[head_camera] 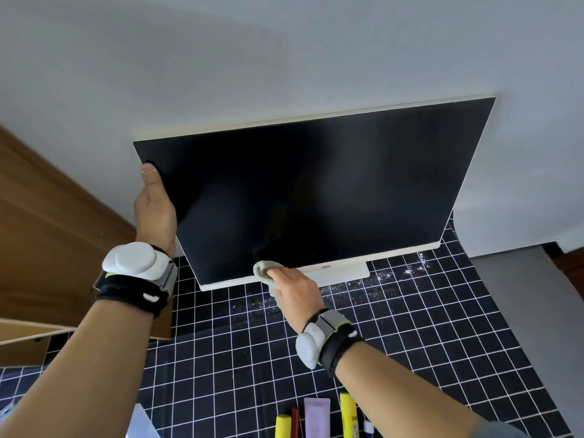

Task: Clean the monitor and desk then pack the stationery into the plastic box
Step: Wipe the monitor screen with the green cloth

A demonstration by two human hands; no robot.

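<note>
A white-framed monitor [316, 191] with a dark screen stands on the desk against the wall. My left hand [154, 210] grips its left edge, thumb on the front of the screen. My right hand [294, 289] holds a pale green cloth [264, 269] and presses it against the lower edge of the screen, left of the logo. Stationery lies at the bottom edge of the view: a yellow marker [348, 415], another yellow marker [282, 426], a red pen [295, 422] and a lilac eraser-like block [316, 417]. A corner of the clear plastic box [142, 423] shows at bottom left.
The desk is covered by a black mat with a white grid [410, 327]. White specks of dust [407, 273] lie on it near the monitor stand [341, 273]. A wooden panel [47, 232] rises at the left. A grey wall [284, 58] stands behind.
</note>
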